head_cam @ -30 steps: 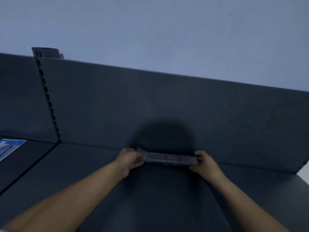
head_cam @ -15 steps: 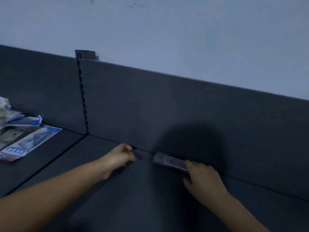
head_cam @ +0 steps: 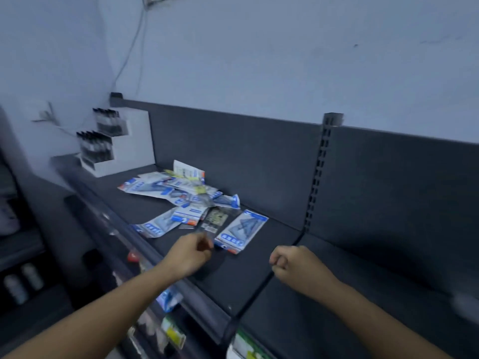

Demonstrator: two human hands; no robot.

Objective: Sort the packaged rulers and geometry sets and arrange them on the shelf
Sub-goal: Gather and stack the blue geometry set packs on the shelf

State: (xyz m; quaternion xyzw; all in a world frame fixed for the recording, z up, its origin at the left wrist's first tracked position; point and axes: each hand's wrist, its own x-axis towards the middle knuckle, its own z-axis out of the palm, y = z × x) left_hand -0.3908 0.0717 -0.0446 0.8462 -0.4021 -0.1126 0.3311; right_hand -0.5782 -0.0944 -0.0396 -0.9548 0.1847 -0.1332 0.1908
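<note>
- The packaged rulers and geometry sets (head_cam: 178, 191) lay in a loose, overlapping pile on the left part of the dark shelf (head_cam: 233, 278), close to its back panel (head_cam: 233, 156).
- At the near end of the pile, a clear packet (head_cam: 215, 219) lay between two blue-and-white ones; the blue packet (head_cam: 242, 230) on its right was flat on the shelf.
- The left hand (head_cam: 190, 256) had its fingers curled and pinched the near end of the clear packet, although this part was blurred.
- The right hand (head_cam: 293, 265) was closed in a fist and held nothing, above the shelf, apart from the packets.
- A slotted upright (head_cam: 319, 172) divided the back panel, to the right of the pile.
- A white stepped stand (head_cam: 132, 154) with dark pens stood at the far left end of the shelf.
</note>
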